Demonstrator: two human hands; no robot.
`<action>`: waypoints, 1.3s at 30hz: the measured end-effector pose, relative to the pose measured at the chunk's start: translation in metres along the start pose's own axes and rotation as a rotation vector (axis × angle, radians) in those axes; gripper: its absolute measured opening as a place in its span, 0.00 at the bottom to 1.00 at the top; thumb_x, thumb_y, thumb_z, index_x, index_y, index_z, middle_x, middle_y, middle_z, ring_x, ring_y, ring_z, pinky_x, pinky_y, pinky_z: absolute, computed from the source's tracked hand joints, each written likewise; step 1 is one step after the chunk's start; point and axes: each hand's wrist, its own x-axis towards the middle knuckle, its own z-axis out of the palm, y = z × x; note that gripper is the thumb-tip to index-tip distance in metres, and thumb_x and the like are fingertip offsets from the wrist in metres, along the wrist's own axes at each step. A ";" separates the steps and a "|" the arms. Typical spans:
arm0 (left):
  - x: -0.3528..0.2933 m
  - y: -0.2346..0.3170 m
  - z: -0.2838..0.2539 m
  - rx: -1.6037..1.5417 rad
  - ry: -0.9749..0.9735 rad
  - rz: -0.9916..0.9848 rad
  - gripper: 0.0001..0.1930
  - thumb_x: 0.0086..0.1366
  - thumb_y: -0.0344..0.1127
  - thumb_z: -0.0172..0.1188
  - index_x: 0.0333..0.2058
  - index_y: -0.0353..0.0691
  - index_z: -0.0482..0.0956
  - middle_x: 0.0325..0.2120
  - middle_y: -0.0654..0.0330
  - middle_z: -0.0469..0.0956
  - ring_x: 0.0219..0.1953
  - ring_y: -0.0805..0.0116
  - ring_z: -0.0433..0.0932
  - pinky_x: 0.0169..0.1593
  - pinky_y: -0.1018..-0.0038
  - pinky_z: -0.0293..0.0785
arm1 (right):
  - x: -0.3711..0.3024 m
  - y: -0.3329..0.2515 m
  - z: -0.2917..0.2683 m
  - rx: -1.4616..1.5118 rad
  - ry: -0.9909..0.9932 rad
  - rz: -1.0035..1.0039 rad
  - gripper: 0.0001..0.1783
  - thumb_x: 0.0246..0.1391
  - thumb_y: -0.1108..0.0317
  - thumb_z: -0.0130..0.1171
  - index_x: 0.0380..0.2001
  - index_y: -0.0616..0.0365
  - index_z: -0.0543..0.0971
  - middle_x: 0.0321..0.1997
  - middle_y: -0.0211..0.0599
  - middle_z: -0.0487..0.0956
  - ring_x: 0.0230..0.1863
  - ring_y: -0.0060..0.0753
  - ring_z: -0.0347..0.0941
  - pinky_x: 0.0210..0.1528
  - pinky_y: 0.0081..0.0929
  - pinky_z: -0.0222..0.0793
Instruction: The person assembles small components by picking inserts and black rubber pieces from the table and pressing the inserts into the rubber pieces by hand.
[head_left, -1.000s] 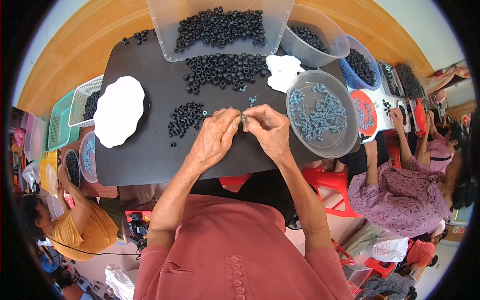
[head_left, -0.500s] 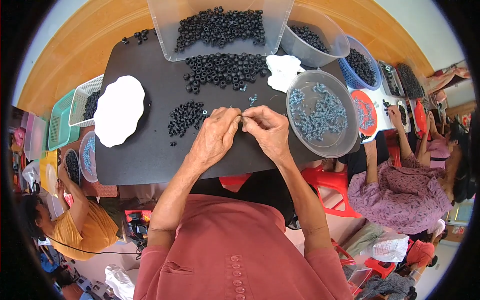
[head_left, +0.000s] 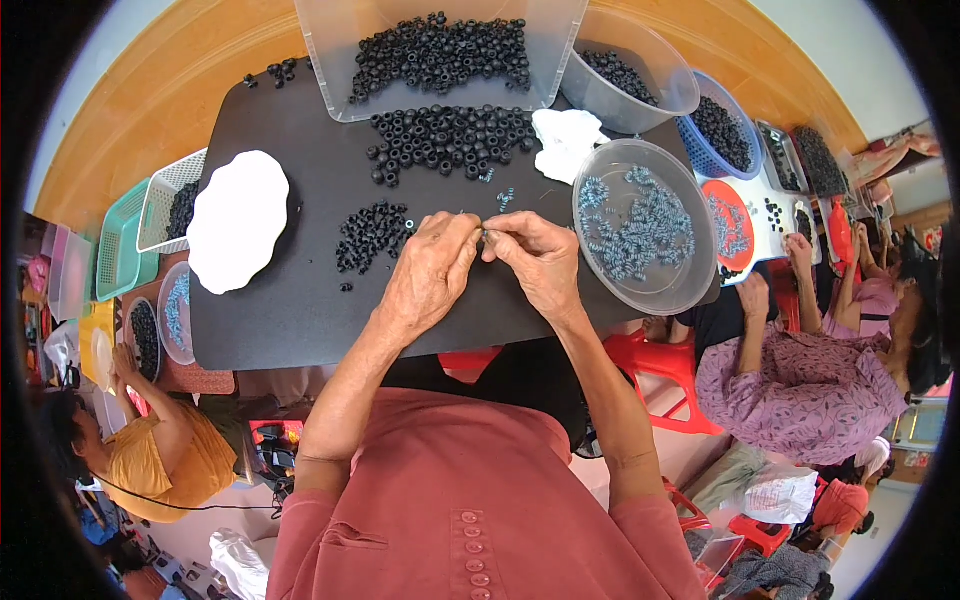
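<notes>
My left hand (head_left: 437, 262) and my right hand (head_left: 533, 262) meet over the near part of the dark table (head_left: 300, 325). Thumb and fingers of both are pinched together at a tiny dark piece, mostly hidden by the fingertips. Just left of my left hand lies a pile of small black pieces (head_left: 372, 237). Beyond my hands spreads a heap of larger round black parts with holes (head_left: 450, 140). A few blue-grey coiled pieces (head_left: 505, 198) rest past my fingertips. To the right, a clear round tub (head_left: 640, 296) contains many more coils.
A clear bin (head_left: 440, 105) with black parts lies at the back. A white scalloped plate (head_left: 238, 222) sits left, a crumpled white cloth (head_left: 567, 145) back right. More tubs and a blue basket (head_left: 745, 170) stand beyond. People work at both sides; a red stool (head_left: 665, 375) stands right.
My right thumb and fingers have shifted slightly at the pinch; my left hand looks almost still. At the sides, the other people's hands have moved.
</notes>
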 end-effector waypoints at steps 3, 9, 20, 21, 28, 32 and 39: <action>-0.001 -0.001 0.001 0.014 0.014 0.018 0.03 0.63 0.27 0.54 0.34 0.33 0.72 0.25 0.50 0.72 0.30 0.51 0.72 0.38 0.61 0.67 | 0.000 0.001 0.000 -0.014 -0.002 -0.002 0.06 0.55 0.82 0.57 0.36 0.68 0.80 0.33 0.36 0.80 0.31 0.22 0.77 0.36 0.18 0.74; -0.001 -0.001 0.000 0.057 -0.006 0.053 0.05 0.65 0.27 0.52 0.37 0.32 0.73 0.27 0.50 0.74 0.32 0.50 0.74 0.37 0.63 0.70 | -0.001 0.005 -0.001 0.015 -0.019 -0.054 0.06 0.54 0.83 0.58 0.36 0.67 0.80 0.35 0.37 0.80 0.32 0.22 0.76 0.36 0.17 0.73; 0.000 0.001 -0.002 -0.118 -0.005 -0.137 0.07 0.65 0.28 0.51 0.29 0.30 0.69 0.21 0.49 0.70 0.26 0.50 0.72 0.33 0.63 0.69 | 0.001 -0.001 0.003 -0.081 -0.020 -0.010 0.09 0.52 0.84 0.58 0.37 0.65 0.79 0.33 0.33 0.79 0.32 0.19 0.76 0.36 0.16 0.73; 0.001 0.001 -0.002 -0.116 -0.012 -0.144 0.07 0.65 0.28 0.51 0.29 0.30 0.70 0.21 0.49 0.70 0.27 0.50 0.72 0.34 0.63 0.69 | 0.001 -0.001 0.003 -0.073 -0.026 -0.019 0.09 0.52 0.83 0.58 0.38 0.65 0.79 0.32 0.33 0.79 0.32 0.18 0.76 0.36 0.16 0.73; 0.002 0.006 -0.004 -0.193 -0.029 -0.164 0.06 0.65 0.28 0.50 0.32 0.30 0.72 0.23 0.50 0.73 0.27 0.54 0.73 0.34 0.64 0.70 | -0.001 0.000 0.000 -0.093 -0.008 -0.007 0.08 0.52 0.82 0.58 0.37 0.66 0.79 0.30 0.31 0.79 0.30 0.17 0.75 0.34 0.15 0.72; 0.002 0.005 -0.001 -0.142 0.062 -0.087 0.06 0.61 0.24 0.51 0.37 0.31 0.74 0.26 0.52 0.76 0.30 0.56 0.76 0.36 0.66 0.72 | 0.000 0.002 -0.002 -0.084 0.010 0.031 0.07 0.53 0.82 0.57 0.36 0.66 0.79 0.29 0.31 0.79 0.29 0.17 0.74 0.33 0.15 0.72; 0.001 0.001 0.002 -0.012 0.054 -0.035 0.11 0.58 0.20 0.55 0.40 0.33 0.75 0.31 0.51 0.78 0.34 0.60 0.81 0.38 0.71 0.75 | 0.001 0.001 0.002 -0.027 0.010 0.032 0.06 0.52 0.80 0.58 0.35 0.64 0.79 0.30 0.28 0.79 0.30 0.14 0.74 0.33 0.13 0.70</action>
